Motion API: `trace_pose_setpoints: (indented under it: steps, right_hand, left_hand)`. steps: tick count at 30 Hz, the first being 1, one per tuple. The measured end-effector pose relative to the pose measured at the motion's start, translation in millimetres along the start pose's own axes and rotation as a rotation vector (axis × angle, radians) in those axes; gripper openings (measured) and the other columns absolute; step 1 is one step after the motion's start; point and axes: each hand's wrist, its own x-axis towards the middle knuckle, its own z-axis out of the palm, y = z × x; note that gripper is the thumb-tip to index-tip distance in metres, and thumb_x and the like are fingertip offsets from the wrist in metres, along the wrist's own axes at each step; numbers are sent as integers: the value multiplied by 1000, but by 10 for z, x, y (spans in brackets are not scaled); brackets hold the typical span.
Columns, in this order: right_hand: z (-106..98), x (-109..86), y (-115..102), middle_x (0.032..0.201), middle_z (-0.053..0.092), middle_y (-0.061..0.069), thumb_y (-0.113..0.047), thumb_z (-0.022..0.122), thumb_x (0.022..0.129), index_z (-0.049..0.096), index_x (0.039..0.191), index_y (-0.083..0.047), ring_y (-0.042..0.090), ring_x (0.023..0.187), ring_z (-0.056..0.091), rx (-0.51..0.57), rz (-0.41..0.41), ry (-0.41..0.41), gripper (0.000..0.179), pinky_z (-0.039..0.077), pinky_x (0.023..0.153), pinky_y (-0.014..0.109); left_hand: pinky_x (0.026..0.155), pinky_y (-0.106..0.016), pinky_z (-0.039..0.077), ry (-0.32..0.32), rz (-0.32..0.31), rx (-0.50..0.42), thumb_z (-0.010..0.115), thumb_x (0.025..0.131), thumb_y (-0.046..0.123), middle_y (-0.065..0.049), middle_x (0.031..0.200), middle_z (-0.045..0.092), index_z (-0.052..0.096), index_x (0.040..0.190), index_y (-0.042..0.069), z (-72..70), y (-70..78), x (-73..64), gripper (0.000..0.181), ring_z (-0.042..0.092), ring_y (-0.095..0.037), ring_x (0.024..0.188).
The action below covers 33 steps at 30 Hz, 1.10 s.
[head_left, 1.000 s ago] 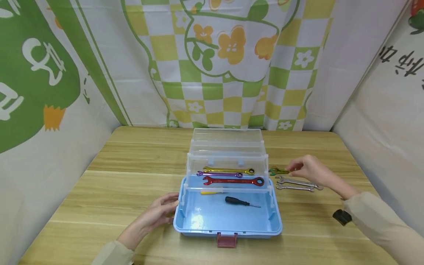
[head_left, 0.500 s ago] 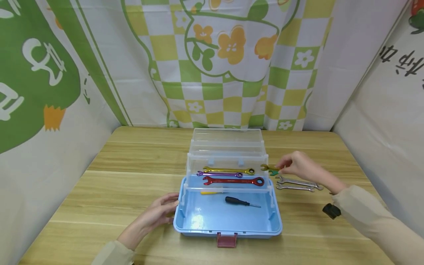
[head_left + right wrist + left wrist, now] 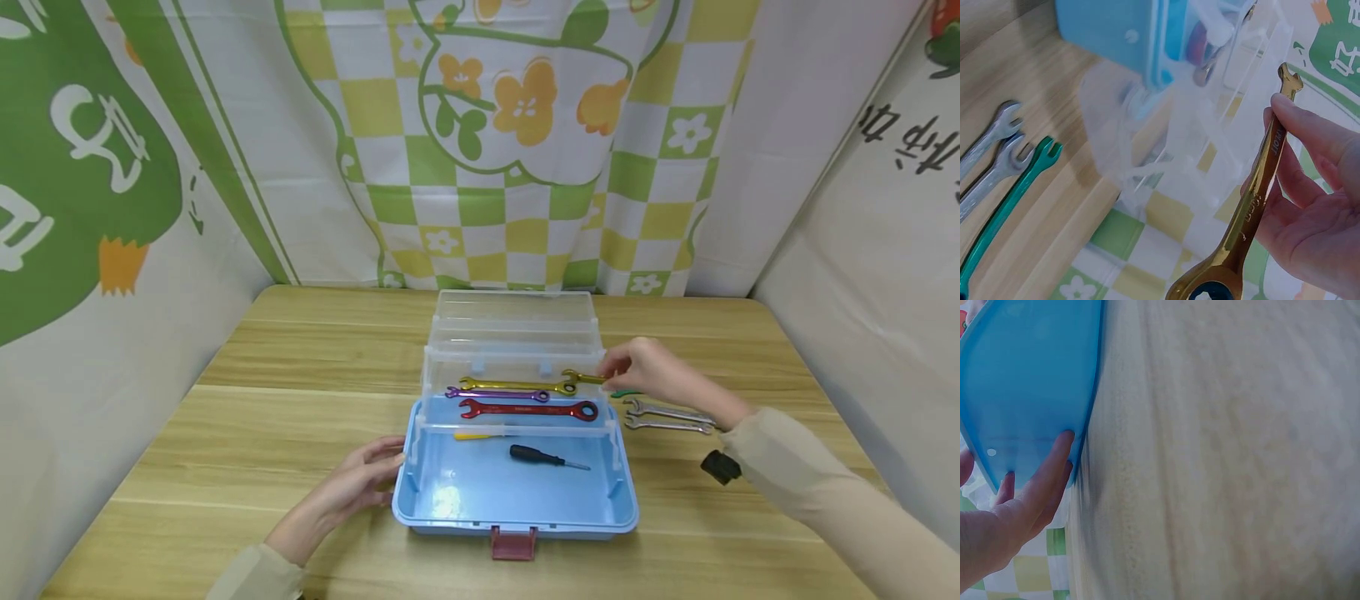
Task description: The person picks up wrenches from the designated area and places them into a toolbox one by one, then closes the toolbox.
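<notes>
My right hand [image 3: 648,371] pinches a gold combination wrench [image 3: 1250,206] between thumb and fingers, held up at the right edge of the clear plastic tray [image 3: 513,431]. In the right wrist view its ratchet ring end points down and its open end up. My left hand [image 3: 363,475] rests its extended fingers against the left wall of the blue toolbox [image 3: 487,496], as the left wrist view also shows. A second gold wrench [image 3: 517,386], a purple wrench [image 3: 498,395] and a red wrench [image 3: 525,409] lie in the tray.
A black screwdriver [image 3: 534,454] and a yellow-handled tool [image 3: 472,436] lie in the toolbox bottom. Right of the box, a green wrench [image 3: 1004,219] and silver wrenches [image 3: 667,425] lie on the wooden table [image 3: 315,350]. A patterned curtain [image 3: 480,217] hangs behind.
My right hand has lifted the gold wrench from beside the green one and carried it left to the tray's right edge. The left hand and the toolbox stay put.
</notes>
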Motion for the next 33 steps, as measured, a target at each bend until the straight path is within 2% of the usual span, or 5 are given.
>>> trace_pose_setpoints:
  steps: [7, 17, 33]
  right_hand:
    - [59, 126, -106, 76, 65, 6, 1, 65, 75, 67, 80, -2, 13, 65, 58, -21, -93, -6, 7, 50, 56, 21]
    - [154, 280, -261, 76, 65, 6, 1, 67, 74, 67, 80, -2, 10, 65, 56, -11, -157, -27, 7, 49, 56, 21]
    - [285, 506, -453, 77, 66, 2, -2, 68, 74, 68, 83, -4, 10, 68, 58, -44, -166, -48, 10, 49, 59, 19]
  left_hand:
    - [85, -46, 44, 1, -1, 1, 50, 89, 21, -30, 134, 28, 18, 134, -8, 0, 8, 3, 63, 46, -29, 111]
    - [87, -47, 43, 4, 0, 4, 50, 89, 21, -29, 134, 27, 18, 134, -8, -4, 8, 4, 63, 45, -30, 111]
    - [87, -46, 43, 1, -3, 0, 51, 89, 21, -29, 134, 28, 18, 134, -8, -1, 12, -6, 63, 46, -29, 111]
